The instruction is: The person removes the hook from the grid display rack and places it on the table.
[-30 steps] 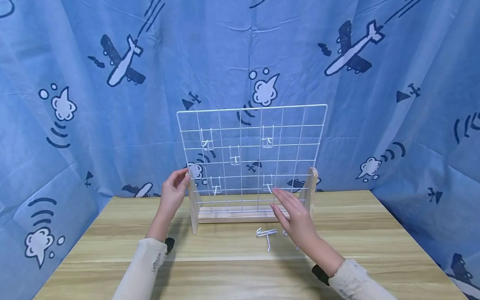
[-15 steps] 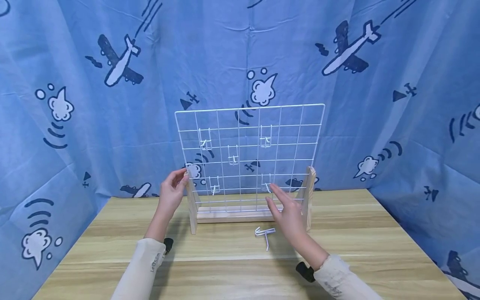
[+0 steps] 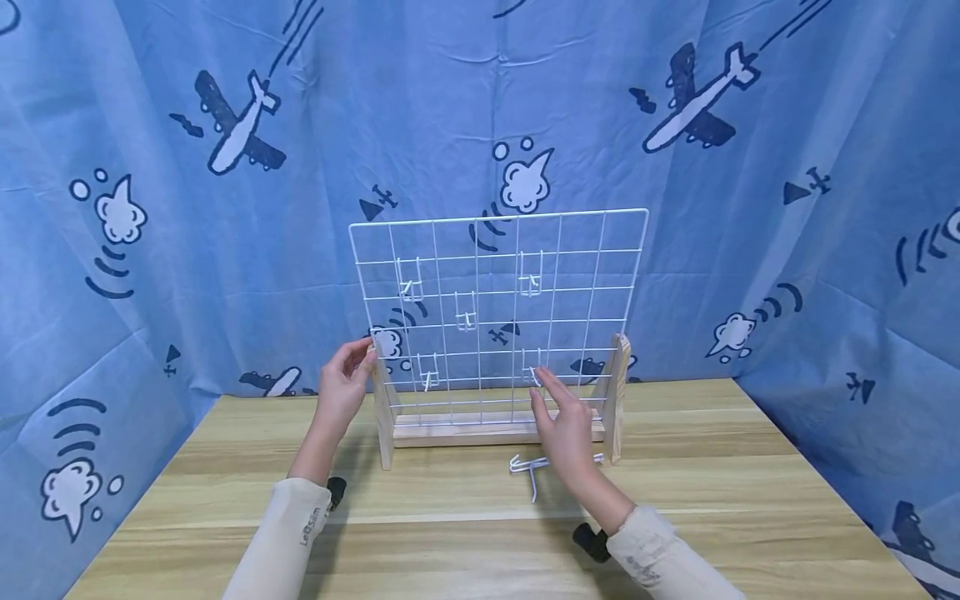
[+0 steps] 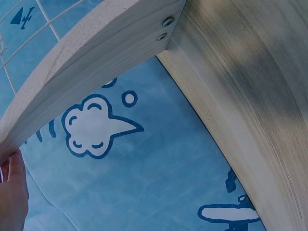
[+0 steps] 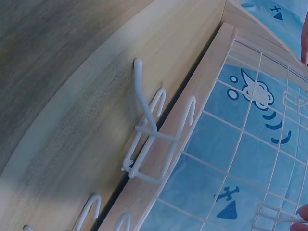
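Observation:
A white wire grid panel (image 3: 497, 323) stands upright in a wooden stand (image 3: 615, 400). My left hand (image 3: 343, 385) grips the top of the stand's left upright (image 3: 384, 417), thumb in front; its fingers (image 4: 14, 180) appear at that wood's end in the left wrist view. At the panel's lower right, my right hand (image 3: 566, 429) pinches the prong of a white wire hook (image 5: 267, 217) hung on the grid, thumb below and index finger above. Several more such hooks hang on the panel, among them an upper-left hook (image 3: 410, 288) and a lower-left hook (image 3: 429, 377).
In front of the stand, a loose white hook (image 3: 531, 468) lies on the wooden table (image 3: 420, 517). Another loose hook (image 3: 598, 458) is mostly hidden behind my right hand. A blue curtain (image 3: 315, 167) printed with planes hangs behind and at both sides.
My right hand has shifted left, its fingers drawing in around the lower-right hook's prong. The left hand keeps its grip on the upright. The view has turned slightly right.

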### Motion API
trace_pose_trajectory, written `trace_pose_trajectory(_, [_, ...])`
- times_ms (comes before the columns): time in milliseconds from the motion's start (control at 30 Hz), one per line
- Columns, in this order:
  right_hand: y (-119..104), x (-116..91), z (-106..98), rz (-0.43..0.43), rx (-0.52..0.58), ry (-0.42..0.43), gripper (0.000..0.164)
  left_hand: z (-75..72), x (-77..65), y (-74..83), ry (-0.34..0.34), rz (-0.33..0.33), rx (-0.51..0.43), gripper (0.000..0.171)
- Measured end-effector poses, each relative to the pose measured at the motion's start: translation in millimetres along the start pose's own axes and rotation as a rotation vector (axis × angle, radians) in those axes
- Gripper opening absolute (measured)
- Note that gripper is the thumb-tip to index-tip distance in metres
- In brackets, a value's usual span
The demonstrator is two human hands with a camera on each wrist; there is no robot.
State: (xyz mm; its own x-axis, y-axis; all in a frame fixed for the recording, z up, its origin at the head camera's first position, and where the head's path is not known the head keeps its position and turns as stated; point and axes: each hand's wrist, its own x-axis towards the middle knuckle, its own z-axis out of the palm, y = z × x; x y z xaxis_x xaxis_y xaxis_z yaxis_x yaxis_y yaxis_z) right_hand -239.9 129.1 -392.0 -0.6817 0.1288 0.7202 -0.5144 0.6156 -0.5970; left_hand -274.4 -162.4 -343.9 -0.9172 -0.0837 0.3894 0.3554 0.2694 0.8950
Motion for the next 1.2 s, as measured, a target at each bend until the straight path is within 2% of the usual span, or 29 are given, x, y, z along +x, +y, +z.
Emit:
trace_pose_trajectory(200, [-1.0, 0.0, 3.0, 0.023, -0.002, 0.006, 0.031, 0.4, -3.4, 6.9, 0.001, -0.002, 0.022, 0.034])
trace_pose_trajectory(433, [0.3, 1.0, 7.8, -0.002, -0.003, 0.049, 0.027, -0.7, 6.0, -14.6, 0.004, -0.001, 0.010, 0.036])
trace_pose_trajectory(533, [0.9, 1.5, 9.0, 0.001, 0.004, 0.052, 0.027, -0.3, 7.6, -19.3, 0.010, 0.014, 0.015, 0.037])
trace_pose_trajectory(767, [-0.3, 3.9, 9.8, 0.014, 0.000, 0.041, 0.026, 1.2, -2.1, 4.9, 0.003, -0.002, 0.000, 0.033])
trace_pose_trajectory(1000, [2.3, 6.3, 12.0, 0.040, -0.003, 0.019, 0.026, -0.1, 7.0, -17.2, 0.001, 0.003, -0.015, 0.035])
trace_pose_trajectory(1200, [3.4, 6.6, 13.2, 0.027, -0.004, 0.026, 0.026, -0.4, 6.3, -18.6, 0.002, -0.003, -0.009, 0.037])
